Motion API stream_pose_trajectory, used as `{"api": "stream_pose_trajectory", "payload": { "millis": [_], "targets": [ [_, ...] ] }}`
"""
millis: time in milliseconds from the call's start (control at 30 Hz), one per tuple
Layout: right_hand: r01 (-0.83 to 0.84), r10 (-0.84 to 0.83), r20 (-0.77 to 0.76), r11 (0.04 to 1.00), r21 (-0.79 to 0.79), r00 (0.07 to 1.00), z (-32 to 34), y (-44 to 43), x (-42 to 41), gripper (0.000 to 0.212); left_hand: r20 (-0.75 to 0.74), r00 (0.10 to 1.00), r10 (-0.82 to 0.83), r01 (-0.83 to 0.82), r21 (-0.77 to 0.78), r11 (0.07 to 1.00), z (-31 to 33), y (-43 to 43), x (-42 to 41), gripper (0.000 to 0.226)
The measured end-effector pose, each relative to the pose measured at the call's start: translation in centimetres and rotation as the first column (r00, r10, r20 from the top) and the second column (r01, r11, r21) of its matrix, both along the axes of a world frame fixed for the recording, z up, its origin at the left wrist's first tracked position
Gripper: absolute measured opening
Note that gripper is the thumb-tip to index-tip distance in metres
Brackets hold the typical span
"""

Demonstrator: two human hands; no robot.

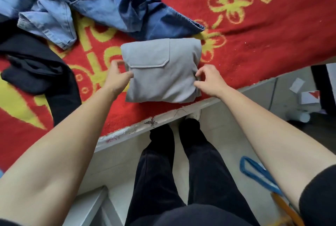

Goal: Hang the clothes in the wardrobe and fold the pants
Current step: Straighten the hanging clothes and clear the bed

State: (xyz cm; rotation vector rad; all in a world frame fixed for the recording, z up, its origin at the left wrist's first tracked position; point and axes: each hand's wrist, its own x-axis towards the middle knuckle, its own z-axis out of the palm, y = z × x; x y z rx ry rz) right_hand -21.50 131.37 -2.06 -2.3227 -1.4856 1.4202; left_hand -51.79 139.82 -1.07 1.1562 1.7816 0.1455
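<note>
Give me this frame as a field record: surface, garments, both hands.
surface: red blanket with yellow flower pattern
folded: grey cloth pants with flap pocket, compact rectangle near blanket edge
left hand: grips pants' left edge
right hand: pinches pants' right edge
unfolded: blue denim jeans, black garment, heaped beyond and left

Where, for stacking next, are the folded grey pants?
Grey pants: head view centre, on the red blanket, between left hand and right hand, below the jeans.
</note>
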Motion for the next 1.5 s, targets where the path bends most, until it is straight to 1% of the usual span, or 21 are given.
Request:
{"api": "stream_pose_trajectory", "payload": {
  "millis": [33, 100, 167, 233, 267, 333, 433, 533, 600, 667, 767, 833, 900, 967, 1033, 1133, 1200, 1267, 1333, 1400, 1500],
  "targets": [
    [0.065, -0.066, 0.013, 0.995, 0.077, 0.998, 0.3, 0.8, -0.3, 0.044, -0.105, 0.986, -0.131, 0.136, 0.042, 0.99, 0.3, 0.7, 0.2, 0.076],
    [0.043, -0.055, 0.056, 0.978, 0.206, 0.997, 1.5, 3.2, -0.6, 0.084, -0.272, 0.859, -0.434, 0.465, 0.062, 0.883, 1.2, 2.7, 0.9, 0.119],
    [-0.195, 0.174, 0.129, 0.965, 0.174, 0.976, 2.4, 6.6, -0.8, 0.123, -0.329, 0.67, -0.666, 0.71, 0.019, 0.704, 1.7, 5.2, 2.3, 0.134],
    [-0.474, 0.458, 0.209, 0.88, 0.032, 0.864, 2.8, 10.4, -1.4, 0.142, -0.365, 0.481, -0.797, 0.838, -0.075, 0.541, 1.2, 7.7, 3.9, 0.138],
    [-0.568, 0.56, 0.237, 0.822, -0.04, 0.794, 2.7, 12.0, -1.7, 0.145, -0.365, 0.43, -0.826, 0.858, -0.118, 0.499, 0.7, 8.7, 4.6, 0.138],
    [-0.641, 0.658, 0.254, 0.751, -0.159, 0.709, 1.9, 14.0, -2.5, 0.143, -0.339, 0.408, -0.848, 0.855, -0.183, 0.485, -0.4, 9.8, 5.7, 0.135],
    [-0.592, 0.626, 0.254, 0.78, -0.203, 0.737, 1.0, 14.4, -3.6, 0.125, -0.384, 0.42, -0.822, 0.849, -0.155, 0.505, -1.1, 9.0, 5.9, 0.125],
    [-0.613, 0.646, 0.316, 0.762, -0.211, 0.695, 0.8, 12.3, -4.3, 0.108, -0.486, 0.363, -0.795, 0.892, -0.065, 0.447, -0.6, 6.0, 4.8, 0.115],
    [-0.656, 0.659, 0.384, 0.737, -0.161, 0.646, 1.4, 10.3, -4.6, 0.094, -0.507, 0.335, -0.794, 0.914, -0.031, 0.405, 0.0, 4.1, 3.7, 0.109],
    [-0.695, 0.638, 0.422, 0.718, -0.025, 0.644, 1.9, 8.2, -4.8, 0.076, -0.485, 0.302, -0.821, 0.927, -0.051, 0.372, 0.4, 2.7, 2.7, 0.109],
    [-0.728, 0.661, 0.343, 0.677, 0.111, 0.667, 2.2, 5.6, -5.5, 0.059, -0.468, 0.225, -0.855, 0.952, -0.08, 0.295, 0.9, 1.4, 1.7, 0.097],
    [-0.696, 0.659, 0.261, 0.714, 0.081, 0.706, 2.5, 4.8, -5.9, 0.044, -0.458, 0.237, -0.857, 0.964, -0.001, 0.267, 0.6, 0.9, 1.4, 0.083],
    [-0.638, 0.616, 0.223, 0.769, 0.036, 0.755, 2.5, 4.6, -5.9, 0.039, -0.376, 0.304, -0.875, 0.951, 0.067, 0.302, 0.4, 0.7, 1.4, 0.065],
    [-0.565, 0.547, 0.197, 0.824, 0.048, 0.814, 2.5, 4.9, -5.8, 0.038, -0.274, 0.451, -0.849, 0.89, 0.076, 0.449, 0.6, 0.8, 1.6, 0.043],
    [-0.509, 0.497, 0.165, 0.86, 0.04, 0.852, 2.8, 5.5, -5.7, 0.042, -0.209, 0.584, -0.785, 0.807, 0.048, 0.588, 1.1, 1.0, 1.9, 0.042],
    [-0.505, 0.5, 0.156, 0.863, -0.013, 0.852, 3.6, 6.7, -5.9, 0.043, -0.153, 0.698, -0.699, 0.712, 0.051, 0.7, 2.3, 0.8, 1.6, 0.049],
    [-0.542, 0.534, 0.159, 0.841, 0.008, 0.831, 4.8, 7.6, -6.3, 0.047, -0.088, 0.775, -0.625, 0.63, 0.033, 0.776, 3.9, -0.2, 0.9, 0.048],
    [-0.541, 0.526, 0.15, 0.836, 0.091, 0.837, 6.7, 8.3, -6.8, 0.055, -0.004, 0.883, -0.468, 0.468, 0.053, 0.882, 6.3, -1.7, 0.0, 0.046],
    [-0.488, 0.476, 0.113, 0.842, 0.229, 0.872, 9.2, 8.9, -7.6, 0.071, 0.119, 0.971, -0.206, 0.2, 0.059, 0.978, 9.6, -3.4, -1.2, 0.04],
    [-0.354, 0.375, 0.012, 0.866, 0.352, 0.927, 12.5, 9.5, -8.6, 0.088, 0.24, 0.968, 0.067, -0.079, 0.042, 0.996, 13.6, -5.2, -2.6, 0.035],
    [-0.11, 0.189, -0.184, 0.922, 0.371, 0.965, 18.7, 9.5, -10.6, 0.107, 0.429, 0.821, 0.376, -0.439, 0.054, 0.897, 20.0, -8.1, -3.9, 0.039]
  ]
}}
